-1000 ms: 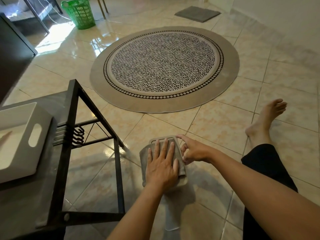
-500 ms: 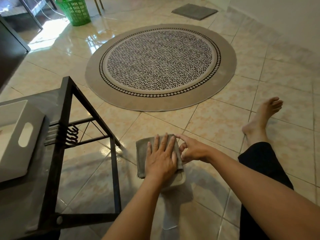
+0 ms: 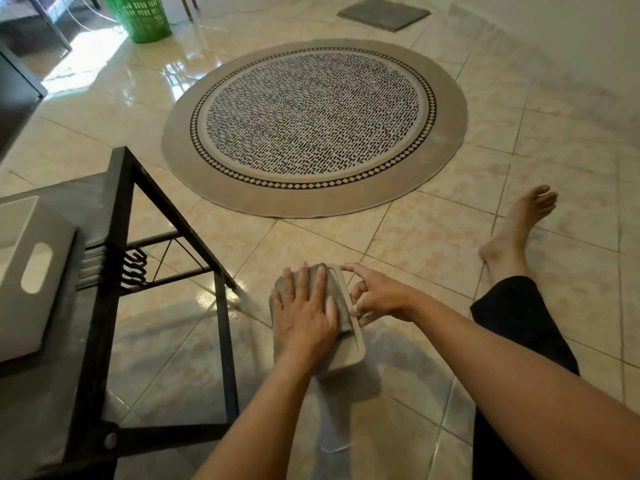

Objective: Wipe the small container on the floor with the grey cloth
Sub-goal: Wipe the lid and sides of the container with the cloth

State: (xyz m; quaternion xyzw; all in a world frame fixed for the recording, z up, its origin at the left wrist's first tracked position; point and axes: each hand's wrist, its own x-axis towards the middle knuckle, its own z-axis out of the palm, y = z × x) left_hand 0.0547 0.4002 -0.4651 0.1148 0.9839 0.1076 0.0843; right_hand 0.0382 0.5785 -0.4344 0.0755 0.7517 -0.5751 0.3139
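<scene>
Small container (image 3: 354, 353) lies on the floor (image 3: 415, 271). My left hand (image 3: 304, 315), fingers straight, presses the grey cloth (image 3: 336, 294) flat on top to wipe; right hand (image 3: 379, 299) curls round its rim, probably to stop sliding.

Cloth (image 3: 334, 299) on container (image 3: 351, 337); table (image 3: 117, 202) left; rug (image 3: 311, 126) behind.

This is a room in a home. A glossy beige tiled floor (image 3: 433, 244) runs throughout, with a round patterned rug (image 3: 313, 126) laid at 12 o'clock and a small grey mat (image 3: 384, 12) beyond it by the white wall (image 3: 554, 15). A green plastic laundry basket (image 3: 142, 15) stands at 11 o'clock. A black metal-framed desk (image 3: 121, 209) at 9 o'clock carries a white storage bin (image 3: 31, 271). A bare foot (image 3: 516, 226) rests on the tiles at 3 o'clock.
</scene>
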